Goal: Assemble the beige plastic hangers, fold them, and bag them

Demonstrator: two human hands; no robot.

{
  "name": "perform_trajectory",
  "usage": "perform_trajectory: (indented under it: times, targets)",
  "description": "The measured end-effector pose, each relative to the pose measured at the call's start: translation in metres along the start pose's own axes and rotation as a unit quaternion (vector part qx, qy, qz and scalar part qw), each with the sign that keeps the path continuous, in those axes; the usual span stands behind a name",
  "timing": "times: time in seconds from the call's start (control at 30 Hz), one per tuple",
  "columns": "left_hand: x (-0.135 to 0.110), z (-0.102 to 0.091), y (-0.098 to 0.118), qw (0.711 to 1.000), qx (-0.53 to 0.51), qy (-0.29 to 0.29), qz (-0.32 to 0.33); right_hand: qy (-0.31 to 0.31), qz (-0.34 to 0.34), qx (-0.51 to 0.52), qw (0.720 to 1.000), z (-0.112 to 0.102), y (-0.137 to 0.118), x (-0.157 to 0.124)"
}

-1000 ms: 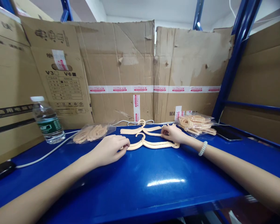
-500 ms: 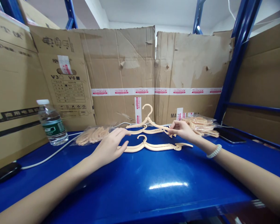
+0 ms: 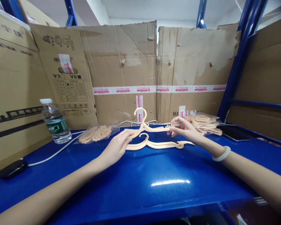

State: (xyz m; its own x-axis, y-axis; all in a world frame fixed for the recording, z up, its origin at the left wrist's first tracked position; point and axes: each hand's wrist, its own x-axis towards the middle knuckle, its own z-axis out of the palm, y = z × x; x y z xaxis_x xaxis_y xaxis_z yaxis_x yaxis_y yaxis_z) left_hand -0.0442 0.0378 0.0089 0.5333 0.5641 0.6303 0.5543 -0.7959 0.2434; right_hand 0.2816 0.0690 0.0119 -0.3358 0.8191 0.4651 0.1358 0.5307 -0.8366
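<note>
A cream plastic clothes hanger (image 3: 143,125) is held between my two hands, its hook pointing up. My left hand (image 3: 117,146) is closed on the hanger's left arm, fingers over it. My right hand (image 3: 183,128) pinches the tip of its right arm, which the fingers partly cover. In front of it a second cream hanger (image 3: 159,145) lies on the blue shelf (image 3: 140,187), its left end behind my left hand. Bits of another hanger show behind the held one, mostly covered.
Clear bags of cream hanger parts lie at the left (image 3: 96,133) and right (image 3: 203,123). A water bottle (image 3: 56,125) stands at the left, near a black device (image 3: 12,168) with a white cable. A dark phone (image 3: 234,135) lies at the right. Cardboard (image 3: 121,68) walls the back.
My left hand has closed on the hanger's left arm. The held hanger has shifted left and tilted, its left arm now lower; my right hand still grips its right end.
</note>
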Motion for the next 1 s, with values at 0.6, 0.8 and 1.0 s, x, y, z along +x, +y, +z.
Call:
perform_trajectory:
  times: [0.6,0.8,1.0]
  targets:
    - [-0.005,0.008,-0.005,0.999,-0.006,-0.020,-0.043,-0.144,-0.192,-0.504,0.830,-0.025,0.037,0.018]
    - [-0.005,0.008,-0.005,0.998,-0.018,-0.015,-0.053,0.074,-0.147,-0.337,0.927,-0.023,0.027,0.012]
    - [-0.004,0.009,-0.003,0.997,-0.029,-0.009,-0.065,0.202,0.010,-0.036,0.979,-0.016,-0.001,0.001]
